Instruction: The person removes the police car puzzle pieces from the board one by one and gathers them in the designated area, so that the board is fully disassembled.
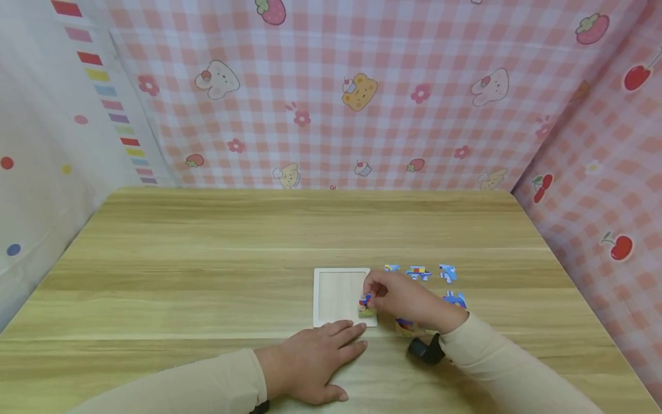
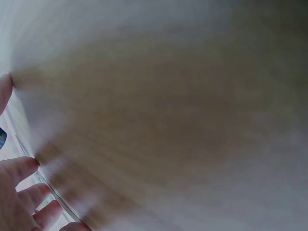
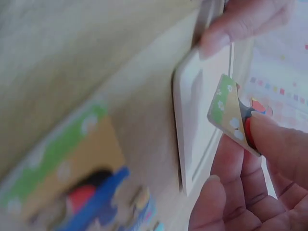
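Observation:
My right hand (image 1: 403,296) pinches a corner jigsaw piece (image 3: 230,115) between thumb and fingers, over the right side of a shallow white-rimmed puzzle tray (image 1: 316,299). Green with white flowers, tan, black and red show on the piece, which is tilted in the right wrist view. My left hand (image 1: 318,361) lies palm down with fingers spread, its fingertips at the tray's near rim. In the left wrist view only some fingers (image 2: 21,168) show at the left edge. The tray's bare wooden floor is visible.
Several loose jigsaw pieces (image 1: 418,272) lie right of the tray, some partly hidden by my right hand and wrist. One piece (image 3: 62,168) looms close and blurred in the right wrist view. Behind the wooden table (image 1: 207,230) hangs a pink checked cloth (image 1: 310,86).

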### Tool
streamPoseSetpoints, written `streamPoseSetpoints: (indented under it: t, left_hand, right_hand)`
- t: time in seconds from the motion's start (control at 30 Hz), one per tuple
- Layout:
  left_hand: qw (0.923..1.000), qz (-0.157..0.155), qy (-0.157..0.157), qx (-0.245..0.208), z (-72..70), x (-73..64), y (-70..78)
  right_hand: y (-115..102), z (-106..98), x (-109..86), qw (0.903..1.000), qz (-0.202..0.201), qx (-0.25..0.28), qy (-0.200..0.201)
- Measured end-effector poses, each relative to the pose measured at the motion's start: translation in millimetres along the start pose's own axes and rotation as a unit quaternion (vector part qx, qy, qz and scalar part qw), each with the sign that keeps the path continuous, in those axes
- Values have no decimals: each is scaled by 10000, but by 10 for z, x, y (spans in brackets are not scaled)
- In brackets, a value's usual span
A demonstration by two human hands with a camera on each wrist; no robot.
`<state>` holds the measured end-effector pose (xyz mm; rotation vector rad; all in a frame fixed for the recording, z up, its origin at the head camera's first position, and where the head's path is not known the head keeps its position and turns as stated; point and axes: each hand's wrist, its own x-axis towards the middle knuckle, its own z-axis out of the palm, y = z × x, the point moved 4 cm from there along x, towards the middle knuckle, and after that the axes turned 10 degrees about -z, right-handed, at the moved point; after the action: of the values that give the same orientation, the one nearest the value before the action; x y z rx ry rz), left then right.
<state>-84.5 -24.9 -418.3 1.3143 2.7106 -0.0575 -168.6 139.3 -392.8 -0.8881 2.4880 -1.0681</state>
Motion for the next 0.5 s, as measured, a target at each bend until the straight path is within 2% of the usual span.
streamPoseSetpoints:
  t: [0.2,0.5]
  left_hand:
    - [10000,-28,32,30,17,1,0]
    - [10000,-62,20,-25,3,0,5]
  right_hand:
    - [29,-143,-79,9999,-20,143,8]
    - [148,-377,-234,9994,-11,220,258]
